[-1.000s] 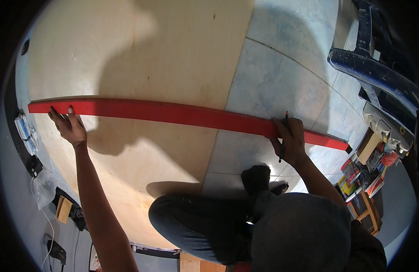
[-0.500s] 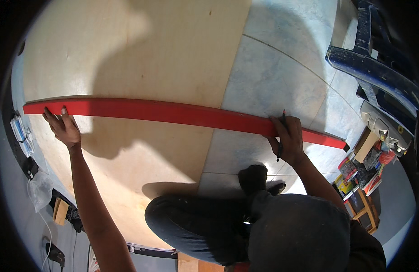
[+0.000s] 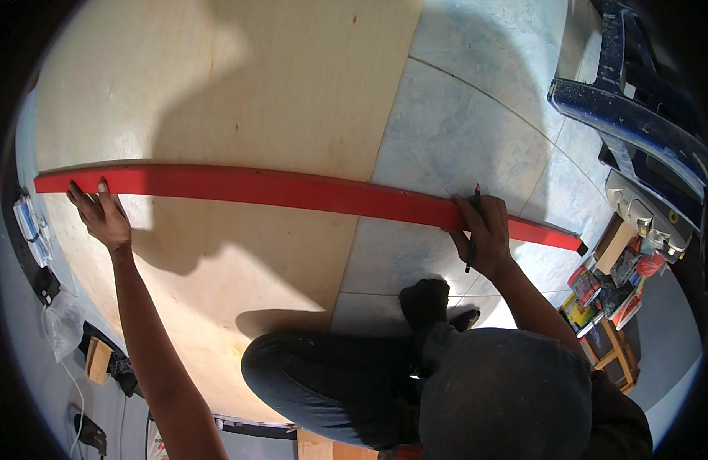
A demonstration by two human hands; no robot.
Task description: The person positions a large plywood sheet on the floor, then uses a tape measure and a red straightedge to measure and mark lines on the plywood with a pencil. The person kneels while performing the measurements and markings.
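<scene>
A long red bar (image 3: pixel 254 185) with a black end cap lies across a pale plywood sheet (image 3: pixel 308 92) and runs onto the blue-grey tiles at the right. My left hand (image 3: pixel 105 222) is near its left end, with spread fingertips pressing on the red face along the near edge. Toward the other end, my right hand (image 3: pixel 488 234) rests over the bar with bent fingers. It also keeps a dark pencil (image 3: pixel 476 189) between its fingers, with a reddish end pointing away from me. The palm side of the right hand is hidden.
A dark blue plastic stool or chair (image 3: pixel 622 115) stands at the far right. Below it are a grey case (image 3: pixel 637 207), several packets and a wooden frame (image 3: pixel 618 354). A clear plastic bag (image 3: pixel 63 326) and a cable are at the left. My folded leg (image 3: pixel 323 383) overlaps the sheet's near edge.
The view has shifted slightly, so everything sits a little further left. My left hand has moved slightly left with it. Both hands stay on the bar, and the pencil is still in the right.
</scene>
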